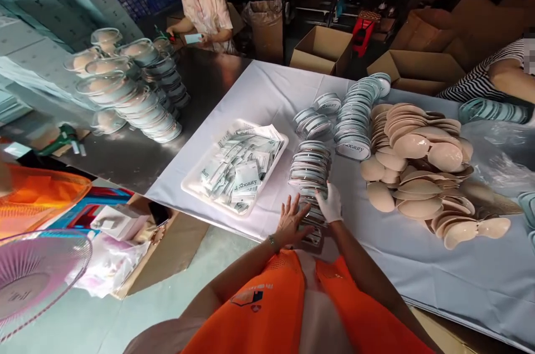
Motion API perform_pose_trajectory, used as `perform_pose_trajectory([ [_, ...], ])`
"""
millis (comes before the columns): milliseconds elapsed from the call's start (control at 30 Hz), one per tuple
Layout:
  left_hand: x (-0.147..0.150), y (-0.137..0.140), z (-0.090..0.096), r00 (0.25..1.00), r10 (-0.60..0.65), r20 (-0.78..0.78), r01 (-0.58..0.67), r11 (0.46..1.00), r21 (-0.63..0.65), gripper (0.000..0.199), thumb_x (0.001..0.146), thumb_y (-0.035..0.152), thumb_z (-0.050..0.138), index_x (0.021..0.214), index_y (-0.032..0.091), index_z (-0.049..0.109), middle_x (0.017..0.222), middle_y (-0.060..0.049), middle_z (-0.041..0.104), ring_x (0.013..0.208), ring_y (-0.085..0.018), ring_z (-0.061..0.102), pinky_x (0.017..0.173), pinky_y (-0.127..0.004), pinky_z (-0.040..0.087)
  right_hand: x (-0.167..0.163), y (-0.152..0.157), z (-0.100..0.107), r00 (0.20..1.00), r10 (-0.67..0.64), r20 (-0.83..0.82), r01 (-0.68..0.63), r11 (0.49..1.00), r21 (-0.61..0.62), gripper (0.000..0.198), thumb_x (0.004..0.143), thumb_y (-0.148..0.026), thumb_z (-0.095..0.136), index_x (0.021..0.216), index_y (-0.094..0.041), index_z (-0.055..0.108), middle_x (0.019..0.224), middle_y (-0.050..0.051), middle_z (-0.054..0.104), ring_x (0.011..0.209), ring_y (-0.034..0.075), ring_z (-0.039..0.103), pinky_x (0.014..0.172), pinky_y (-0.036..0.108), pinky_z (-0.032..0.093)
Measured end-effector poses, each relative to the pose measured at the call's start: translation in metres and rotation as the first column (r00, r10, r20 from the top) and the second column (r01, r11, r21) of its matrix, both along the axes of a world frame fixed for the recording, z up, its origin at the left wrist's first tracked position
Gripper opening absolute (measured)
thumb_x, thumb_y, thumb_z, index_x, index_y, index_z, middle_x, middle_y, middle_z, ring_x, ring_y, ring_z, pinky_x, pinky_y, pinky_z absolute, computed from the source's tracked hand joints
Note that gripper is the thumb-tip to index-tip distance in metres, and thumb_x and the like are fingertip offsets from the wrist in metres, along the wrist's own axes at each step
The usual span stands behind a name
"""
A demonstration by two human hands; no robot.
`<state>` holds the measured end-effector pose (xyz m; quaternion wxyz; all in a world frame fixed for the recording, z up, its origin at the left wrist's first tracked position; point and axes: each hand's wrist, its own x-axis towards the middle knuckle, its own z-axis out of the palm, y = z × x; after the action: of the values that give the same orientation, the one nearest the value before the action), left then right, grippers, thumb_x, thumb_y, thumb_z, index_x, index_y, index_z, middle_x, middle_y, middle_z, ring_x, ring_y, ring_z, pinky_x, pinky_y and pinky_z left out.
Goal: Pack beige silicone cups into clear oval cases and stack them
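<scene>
A row of round, clear-lidded cases (310, 167) stands on edge on the cloth-covered table in front of me. My left hand (292, 219) is bare, its fingers spread against the left side of the near end of the row. On the right side lies my right hand (332, 204), in a white glove, with thumb and fingers apart and touching the cases. Both hands partly hide the nearest cases. Beyond them is a second row of cases (355, 120), its front lid printed "beauty". A white tray (190, 185) holds many small printed packets (246, 175) to the left.
Beige bra cups (418, 164) lie heaped to the right, near clear plastic bags (501, 148). More lidded cases (137, 92) are stacked on a dark metal table at left. One person (211, 14) works beyond it, another in striped sleeves (472, 75) at right. Open cartons (321, 47) stand behind.
</scene>
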<state>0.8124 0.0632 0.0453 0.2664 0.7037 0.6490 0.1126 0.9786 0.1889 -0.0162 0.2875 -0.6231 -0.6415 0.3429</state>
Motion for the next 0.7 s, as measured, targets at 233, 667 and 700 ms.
perform_pose_trajectory([
  [233,-0.012,0.011,-0.019,0.99,0.045,0.134,-0.053,0.997,0.06,0.09,0.092,0.067,0.067,0.168,0.029,0.034,0.181,-0.017,0.005,0.166,-0.045,0.002,0.126,-0.075,0.015,-0.02,-0.02,-0.027,0.999,-0.024,-0.038,0.026,0.998,0.052,0.086,0.094,-0.066,0.052,0.156,-0.008,0.045,0.161,0.025,0.043,0.152,0.037,0.038,0.125,0.055,0.036],
  [667,-0.031,0.192,-0.049,0.843,0.307,0.442,-0.378,0.922,0.081,0.067,0.104,0.058,0.051,0.161,0.025,0.046,0.176,-0.013,0.031,0.164,-0.031,0.028,0.133,-0.049,0.028,-0.02,0.082,-0.045,0.886,-0.263,-0.381,0.266,0.963,-0.046,0.096,0.096,-0.076,0.035,0.165,-0.01,0.03,0.17,0.021,0.032,0.159,0.032,0.029,0.132,0.051,0.023],
  [700,-0.03,0.188,-0.052,0.846,0.319,0.428,-0.387,0.919,0.08,0.068,0.103,0.058,0.052,0.162,0.024,0.045,0.176,-0.013,0.028,0.163,-0.032,0.028,0.132,-0.05,0.029,-0.022,0.081,-0.048,0.882,-0.285,-0.374,0.292,0.956,-0.039,0.094,0.097,-0.075,0.033,0.166,-0.01,0.03,0.17,0.021,0.032,0.158,0.032,0.031,0.132,0.051,0.024],
])
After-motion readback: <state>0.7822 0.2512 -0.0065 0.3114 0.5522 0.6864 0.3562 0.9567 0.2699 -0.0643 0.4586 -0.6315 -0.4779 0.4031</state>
